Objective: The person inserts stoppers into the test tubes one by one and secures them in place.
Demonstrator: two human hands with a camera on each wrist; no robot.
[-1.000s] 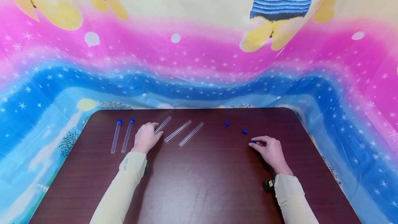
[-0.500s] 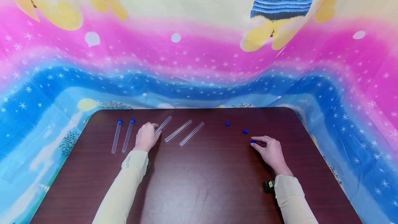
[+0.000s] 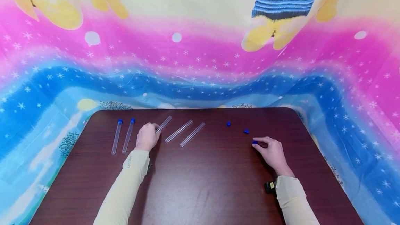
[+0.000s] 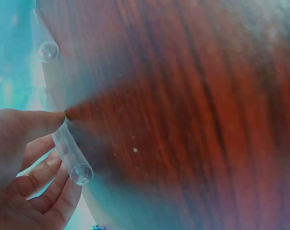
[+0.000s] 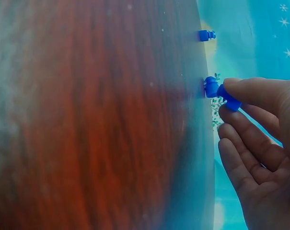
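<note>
On the left side of the table, my left hand (image 3: 147, 137) pinches a clear test tube (image 3: 164, 124) between thumb and fingers. In the left wrist view the rounded end of this test tube (image 4: 80, 173) points past the fingers, and the thumb lies across its side. Over on the right, my right hand (image 3: 273, 152) pinches a small blue stopper (image 3: 255, 142) between thumb and fingertips. The right wrist view shows the held stopper (image 5: 229, 98) tilted, its other fingers loosely bent below. Two uncapped test tubes, one in the middle (image 3: 179, 131) and one farther right (image 3: 192, 134), lie slanted beside the left hand.
Two test tubes with blue stoppers, the outer (image 3: 117, 138) and the inner (image 3: 128, 136), lie left of the left hand. Two loose blue stoppers, one farther back (image 3: 228, 124) and one nearer (image 3: 246, 131), sit beyond the right hand. A patterned cloth (image 3: 200, 61) hangs behind the dark table (image 3: 200, 183).
My left hand and forearm have shifted very slightly to the right, still on the test tube. The right hand keeps its pinch on the stopper, almost unmoved.
</note>
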